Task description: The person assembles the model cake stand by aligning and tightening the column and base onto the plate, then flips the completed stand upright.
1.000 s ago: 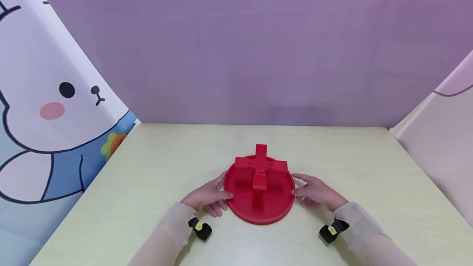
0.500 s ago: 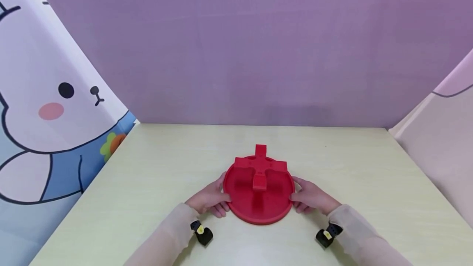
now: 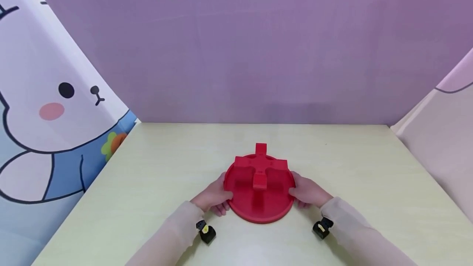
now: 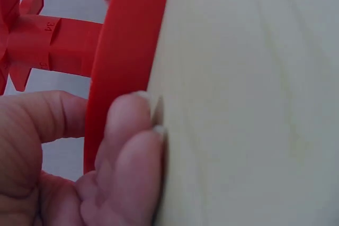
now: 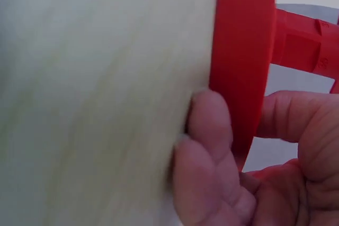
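A red round base (image 3: 259, 213) with a raised rim lies flat on the table. From its middle rises a short post topped by a four-armed cross (image 3: 260, 162). On the left side, my left hand (image 3: 213, 195) grips the rim, thumb over the edge and fingers against the outer wall. Opposite it, my right hand (image 3: 308, 192) holds the right side of the rim the same way. Both wrist views show the red rim wall (image 4: 132, 30) between thumb and fingers, with lower fingertips close to the tabletop. Small numerals mark the post (image 4: 66, 43).
A pale wood-patterned table (image 3: 177, 147) spreads around the base. Behind it stands a purple cloth backdrop (image 3: 258, 52). A cartoon-printed sheet (image 3: 33, 69) hangs at the left, and a pale panel (image 3: 443, 147) closes the right. A small black camera (image 3: 207, 234) sits on each wrist.
My right hand has moved left onto the rim, its thumb now over the edge. My left hand has settled slightly closer against its side. The red base has stayed in place.
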Demonstrator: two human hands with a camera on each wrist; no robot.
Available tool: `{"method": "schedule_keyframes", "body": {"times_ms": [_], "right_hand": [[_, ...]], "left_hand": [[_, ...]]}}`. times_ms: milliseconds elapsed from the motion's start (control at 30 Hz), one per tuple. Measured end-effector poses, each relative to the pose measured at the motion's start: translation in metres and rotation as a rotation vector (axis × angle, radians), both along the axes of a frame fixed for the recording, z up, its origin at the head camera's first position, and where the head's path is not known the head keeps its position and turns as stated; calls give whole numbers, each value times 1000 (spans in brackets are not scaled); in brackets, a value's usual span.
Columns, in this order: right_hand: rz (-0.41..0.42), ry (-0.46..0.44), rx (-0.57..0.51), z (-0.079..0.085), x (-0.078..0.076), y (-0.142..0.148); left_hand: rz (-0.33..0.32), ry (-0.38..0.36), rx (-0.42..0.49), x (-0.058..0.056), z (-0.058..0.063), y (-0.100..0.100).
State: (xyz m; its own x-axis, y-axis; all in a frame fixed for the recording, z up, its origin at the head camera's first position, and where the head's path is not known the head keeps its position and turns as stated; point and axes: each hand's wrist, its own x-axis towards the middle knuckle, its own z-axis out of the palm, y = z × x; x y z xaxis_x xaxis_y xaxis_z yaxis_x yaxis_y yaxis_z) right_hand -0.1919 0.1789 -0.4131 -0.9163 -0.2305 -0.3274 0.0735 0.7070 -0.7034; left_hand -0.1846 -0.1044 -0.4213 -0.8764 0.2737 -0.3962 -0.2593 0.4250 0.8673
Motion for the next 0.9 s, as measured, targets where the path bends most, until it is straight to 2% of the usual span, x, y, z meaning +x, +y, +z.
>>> {"method": "schedule_keyframes", "body": {"times_ms": [300, 633, 767, 900], "right_hand": [[55, 18, 57, 6, 3, -5], [41, 51, -19, 12, 10, 1], [2, 26, -127, 13, 15, 5], [-15, -43, -363, 11, 20, 12]], "left_hand": [[-13, -8, -19, 3, 2, -2], [-80, -48, -8, 6, 10, -7], [-80, -67, 38, 10, 11, -10], [-15, -99, 181, 15, 12, -13]]}}
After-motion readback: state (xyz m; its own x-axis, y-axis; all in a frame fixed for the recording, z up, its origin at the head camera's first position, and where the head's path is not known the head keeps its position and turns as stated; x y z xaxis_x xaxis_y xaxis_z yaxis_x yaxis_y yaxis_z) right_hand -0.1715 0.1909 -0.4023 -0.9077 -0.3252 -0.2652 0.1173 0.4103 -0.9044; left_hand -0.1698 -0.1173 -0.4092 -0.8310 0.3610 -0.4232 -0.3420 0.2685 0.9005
